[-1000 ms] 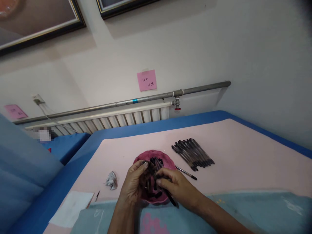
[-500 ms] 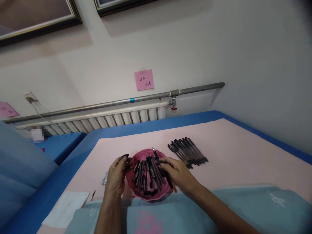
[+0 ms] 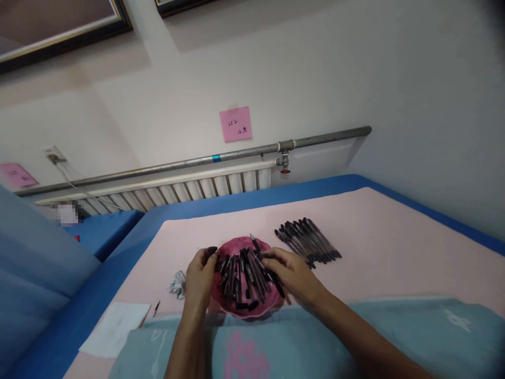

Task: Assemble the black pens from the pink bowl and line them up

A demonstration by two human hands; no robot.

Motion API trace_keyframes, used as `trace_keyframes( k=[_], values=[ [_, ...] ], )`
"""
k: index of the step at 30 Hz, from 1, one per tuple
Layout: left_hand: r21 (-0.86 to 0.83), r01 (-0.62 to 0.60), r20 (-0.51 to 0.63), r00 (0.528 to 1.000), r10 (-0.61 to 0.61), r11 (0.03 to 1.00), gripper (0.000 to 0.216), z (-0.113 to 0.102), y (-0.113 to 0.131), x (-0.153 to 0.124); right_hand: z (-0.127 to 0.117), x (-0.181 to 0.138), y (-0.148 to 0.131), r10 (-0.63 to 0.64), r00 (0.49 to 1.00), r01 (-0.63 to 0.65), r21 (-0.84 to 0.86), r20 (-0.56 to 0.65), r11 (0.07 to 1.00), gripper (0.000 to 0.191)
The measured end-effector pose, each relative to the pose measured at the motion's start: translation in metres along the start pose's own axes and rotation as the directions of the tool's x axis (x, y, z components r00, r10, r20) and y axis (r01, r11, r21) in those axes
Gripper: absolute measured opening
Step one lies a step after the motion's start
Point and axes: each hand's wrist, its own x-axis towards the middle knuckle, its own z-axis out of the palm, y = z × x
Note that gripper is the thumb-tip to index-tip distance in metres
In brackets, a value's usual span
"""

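A pink scalloped bowl (image 3: 252, 313) holds several dark pens (image 3: 248, 276) and loose black caps. Over its right side, my right hand (image 3: 294, 271) is closed on a pen (image 3: 255, 244) with its bare tip pointing up and away. At the bowl's left rim my left hand (image 3: 201, 273) pinches a small black piece, which looks like a pen cap (image 3: 213, 249). Beyond my right hand, several capped pens (image 3: 310, 242) lie side by side in a slanted row on the pink sheet.
Left of the bowl lie a crumpled wad (image 3: 178, 285), a thin dark stick (image 3: 157, 308) and a white paper sheet (image 3: 114, 329). A teal cloth (image 3: 315, 342) covers the near edge. Behind the blue-edged table stand a radiator (image 3: 209, 188) and a pipe (image 3: 165, 167).
My left hand has moved slightly right, closer to the bowl. The right hand keeps its hold on the pen. The whole view has shifted a little.
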Motion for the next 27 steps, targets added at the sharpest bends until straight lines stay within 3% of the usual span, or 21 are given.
trace_keyframes(
  k=[2,4,6,8,14,18,19,21,23,25,27],
  values=[
    [0.282,-0.146,0.032,0.989,0.143,0.948,0.019,0.003,0.001,-0.002,0.0,-0.001,-0.002,0.01,1.0,-0.01,0.01,-0.014,1.0,0.021],
    [0.577,-0.283,0.14,0.959,0.248,0.766,0.019,0.006,0.004,-0.006,0.0,-0.001,-0.002,0.009,1.0,-0.009,0.007,-0.015,1.0,0.021],
    [0.771,-0.325,0.234,0.944,0.232,0.547,0.023,0.008,0.006,-0.01,0.0,-0.001,-0.002,-0.002,1.0,0.002,-0.013,-0.011,1.0,0.02],
    [0.854,-0.313,0.258,0.949,0.183,0.416,0.026,0.009,0.007,-0.015,-0.001,0.0,-0.001,-0.009,1.0,0.009,-0.032,-0.011,0.999,0.02],
    [0.874,-0.329,0.275,0.941,0.195,0.357,0.028,0.018,0.005,-0.022,0.001,-0.001,-0.001,-0.014,1.0,0.014,-0.052,0.005,0.999,0.02],
    [0.875,-0.279,0.275,0.959,0.069,0.396,0.026,0.019,0.008,-0.022,0.001,-0.001,0.0,-0.036,0.999,0.036,-0.079,0.001,0.996,0.02],
    [0.852,-0.252,0.261,0.964,0.045,0.458,0.024,0.017,0.01,-0.021,0.001,-0.001,-0.001,-0.036,0.999,0.036,-0.08,0.001,0.996,0.02],
    [0.698,-0.187,0.235,0.972,0.026,0.691,0.02,0.01,0.013,-0.018,0.0,-0.002,-0.002,-0.04,0.999,0.041,-0.086,0.009,0.995,0.02],
    [0.345,-0.085,0.233,0.972,0.003,0.935,0.02,0.003,0.016,-0.015,0.0,-0.003,-0.005,-0.049,0.999,0.052,-0.11,0.024,0.993,0.02],
    [-0.06,0.074,0.24,0.969,-0.058,0.995,0.021,-0.002,0.019,-0.014,0.0,-0.005,-0.008,-0.068,0.996,0.077,-0.161,0.058,0.984,0.02],
    [-0.341,0.224,0.232,0.961,-0.149,0.913,0.023,-0.003,0.023,-0.013,0.001,-0.008,-0.012,-0.082,0.99,0.105,-0.218,0.113,0.97,0.019]
  ],
)
